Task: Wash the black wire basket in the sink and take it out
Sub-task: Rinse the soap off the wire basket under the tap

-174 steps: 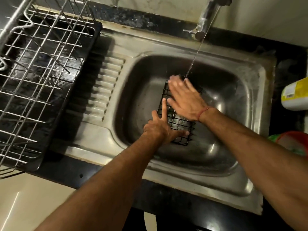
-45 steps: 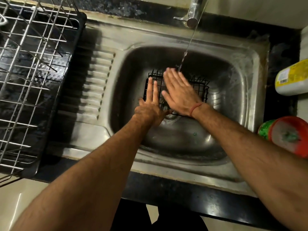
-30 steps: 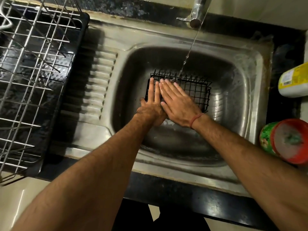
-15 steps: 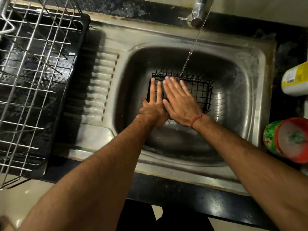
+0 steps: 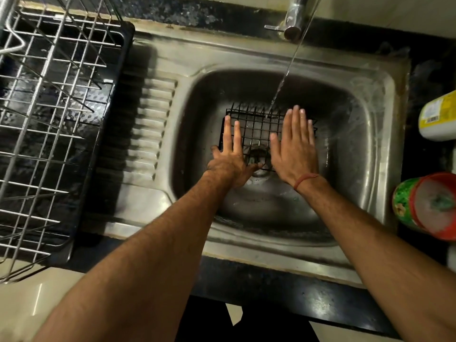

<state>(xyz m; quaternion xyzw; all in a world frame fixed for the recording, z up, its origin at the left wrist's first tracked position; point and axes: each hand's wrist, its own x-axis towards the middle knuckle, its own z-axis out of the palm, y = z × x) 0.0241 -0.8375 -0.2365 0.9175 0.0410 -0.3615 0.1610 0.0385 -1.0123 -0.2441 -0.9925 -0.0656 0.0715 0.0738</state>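
The black wire basket (image 5: 256, 129) lies in the steel sink (image 5: 365, 134), over the drain. Water runs from the tap (image 5: 293, 23) onto its far edge. My left hand (image 5: 230, 156) lies on the basket's left side with straight fingers; its thumb and lower fingers reach under the near edge. My right hand (image 5: 293, 146) lies flat on the basket's right side, fingers straight and together. Bare mesh shows between the two hands.
A metal dish rack (image 5: 49, 119) in a black tray stands left of the ribbed drainboard (image 5: 150, 129). On the right counter are a yellow-and-white bottle (image 5: 439, 117) and a green tub with a red lid (image 5: 429, 206).
My right hand has slid to the right across the basket, away from my left hand, uncovering the mesh between them. The left hand stays on the left side.
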